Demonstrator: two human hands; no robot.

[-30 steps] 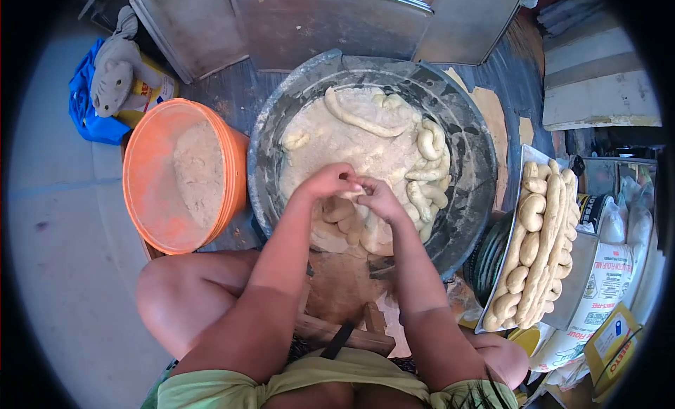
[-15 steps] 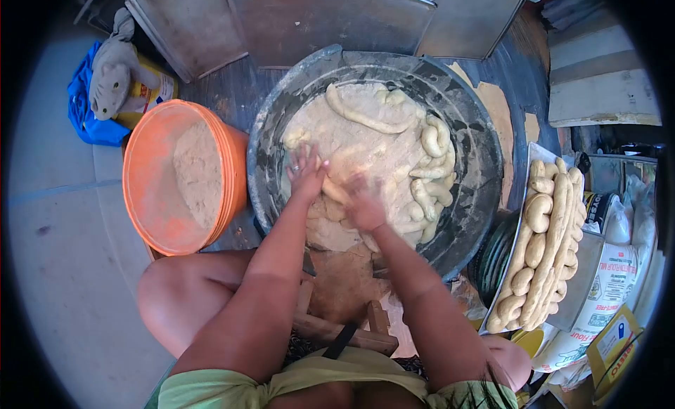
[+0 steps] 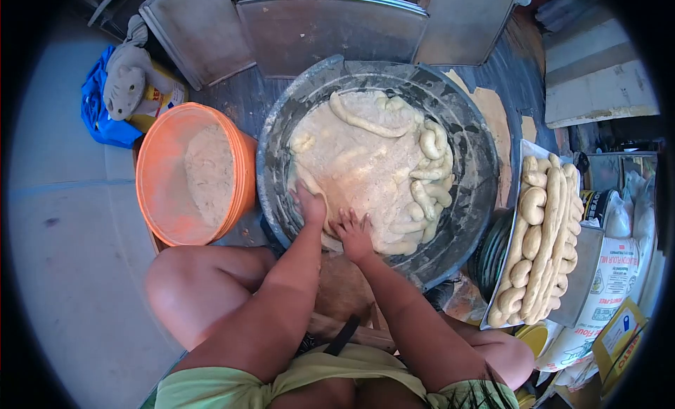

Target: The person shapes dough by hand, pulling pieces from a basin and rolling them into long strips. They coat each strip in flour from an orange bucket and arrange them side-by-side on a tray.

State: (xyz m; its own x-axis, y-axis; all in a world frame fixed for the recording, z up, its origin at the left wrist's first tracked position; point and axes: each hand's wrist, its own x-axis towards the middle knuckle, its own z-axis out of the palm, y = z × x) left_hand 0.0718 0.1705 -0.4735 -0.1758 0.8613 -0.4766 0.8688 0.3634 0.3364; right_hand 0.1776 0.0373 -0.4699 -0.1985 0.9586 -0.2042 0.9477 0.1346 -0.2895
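Note:
A large dark round basin [image 3: 477,191] holds a floury bed with pale dough ropes [image 3: 365,123] and coiled dough pieces [image 3: 434,142] along its right side. At the basin's near left, my left hand [image 3: 309,202] lies against a strip of dough [image 3: 309,178], its fingers partly hidden. Just right of it, my right hand [image 3: 354,233] rests on the dough and flour near the front rim, fingers spread, holding nothing.
An orange bucket [image 3: 151,177] with flour [image 3: 209,173] stands left of the basin. To the right, a tray [image 3: 529,147] bears twisted dough pieces [image 3: 555,226]. Metal trays [image 3: 330,33] lean behind the basin; flour sacks [image 3: 608,282] lie at the far right.
My left hand has moved down toward the near left rim. My right hand, blurred before, is lower and sharper, with its fingers spread. The whole view has shifted slightly.

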